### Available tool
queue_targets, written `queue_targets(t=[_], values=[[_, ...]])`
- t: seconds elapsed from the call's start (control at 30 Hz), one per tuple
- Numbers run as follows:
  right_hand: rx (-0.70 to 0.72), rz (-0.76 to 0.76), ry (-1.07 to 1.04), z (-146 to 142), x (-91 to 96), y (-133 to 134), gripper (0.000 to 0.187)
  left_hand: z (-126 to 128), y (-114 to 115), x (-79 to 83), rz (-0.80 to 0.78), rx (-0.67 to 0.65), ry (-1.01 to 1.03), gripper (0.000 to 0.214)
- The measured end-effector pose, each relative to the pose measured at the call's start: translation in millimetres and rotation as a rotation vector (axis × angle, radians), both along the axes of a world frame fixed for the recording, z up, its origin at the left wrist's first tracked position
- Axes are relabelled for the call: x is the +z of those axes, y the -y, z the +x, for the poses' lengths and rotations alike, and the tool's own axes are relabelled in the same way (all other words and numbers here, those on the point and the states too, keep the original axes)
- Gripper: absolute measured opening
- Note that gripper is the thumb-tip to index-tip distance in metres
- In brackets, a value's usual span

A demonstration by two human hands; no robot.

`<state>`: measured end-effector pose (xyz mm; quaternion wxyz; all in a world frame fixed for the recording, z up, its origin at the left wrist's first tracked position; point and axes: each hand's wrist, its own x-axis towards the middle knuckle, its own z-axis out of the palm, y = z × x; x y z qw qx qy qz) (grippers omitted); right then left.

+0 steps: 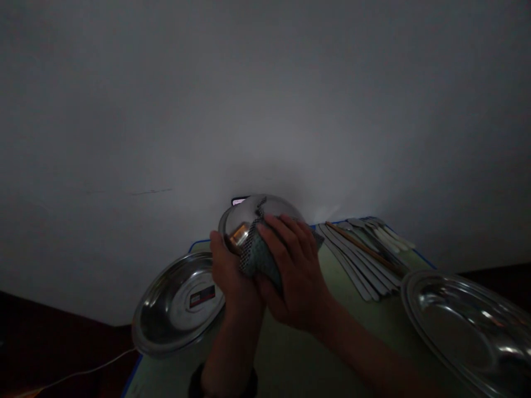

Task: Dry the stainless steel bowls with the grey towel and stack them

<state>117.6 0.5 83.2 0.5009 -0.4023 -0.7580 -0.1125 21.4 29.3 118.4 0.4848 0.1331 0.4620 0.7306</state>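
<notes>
A shiny metal bowl (244, 213) is held up over the table, its rounded outside facing up and toward me. My left hand (232, 271) grips it from the lower left, with the thumb along the rim and the other fingers hidden beneath. A grey-green cloth (263, 257) with a black-and-white checked edge lies over the bowl's outer surface. Across the cloth my right hand (290, 260) is bent, pressing it against the metal with its fingers close together. The picture is dim and a little blurred.
A metal basin (178, 315) with a dark label inside sits at the left. Several table knives (357, 265), a brown chopstick-like stick (360, 246) and spoons (381, 235) lie to the right. Another large metal basin (452, 331) stands at the near right. Behind the table rises a wall (265, 110).
</notes>
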Motion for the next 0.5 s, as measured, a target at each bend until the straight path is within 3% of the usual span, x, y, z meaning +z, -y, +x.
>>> queue_targets(t=[0.13, 0.27, 0.4, 0.5], values=[[-0.001, 0.018, 0.039, 2, 6.4, 4, 0.056, 2, 9, 0.5, -0.006, 0.022, -0.392, 0.046], [0.038, 0.017, 0.007, 12, 17.2, 5, 0.051, 3, 20, 11.7, 0.155, -0.24, -0.804, 0.054], [0.073, -0.053, -0.061, 25, 26.5, 3, 0.046, 5, 23, 16.2, 0.231, -0.425, -0.939, 0.052], [0.125, -0.133, -0.143, 38, 29.2, -4, 0.041, 2, 21, 14.4, 0.196, -0.515, -0.967, 0.053]])
